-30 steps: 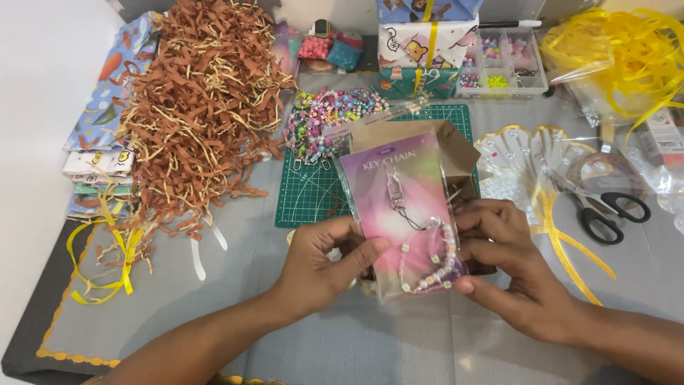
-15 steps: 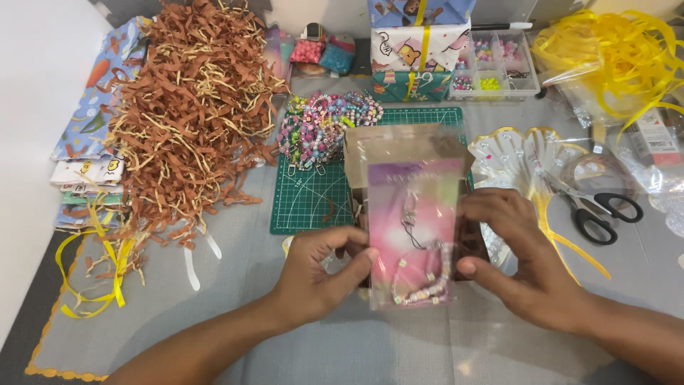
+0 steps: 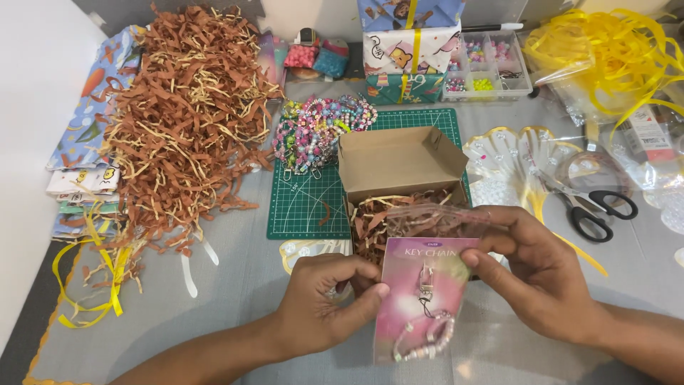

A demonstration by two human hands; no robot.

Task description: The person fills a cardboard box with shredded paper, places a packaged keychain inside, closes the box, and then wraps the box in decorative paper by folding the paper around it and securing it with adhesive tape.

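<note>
A: In the head view, what are the hands on?

B: Both hold a pink card (image 3: pixel 427 299) with a beaded keychain clipped to it, inside a clear bag (image 3: pixel 456 221). The left hand (image 3: pixel 324 303) has its fingers (image 3: pixel 370 291) clamped on the card's left edge, thumb in front and the rest curled behind. The right hand (image 3: pixel 541 281) has its fingers pinched on the top right corner of the card, where the bag's open mouth rises above it.

A: And where is the card itself?

B: Upright between the two hands, held just above the grey desk (image 3: pixel 235 299) and right in front of an open cardboard box (image 3: pixel 399 160). The box stands on a green cutting mat (image 3: pixel 306 207) and holds brown paper shreds.

A: What lies around?

B: A big heap of brown shredded paper (image 3: pixel 178 121) to the left, with yellow ribbon (image 3: pixel 92 285) by its near edge. A pile of colourful bead strings (image 3: pixel 317 132) sits at the back of the mat. Black scissors (image 3: pixel 591 207) lie right of the box, and a tangle of yellow ribbon in clear wrap (image 3: pixel 605 57) fills the far right corner.
</note>
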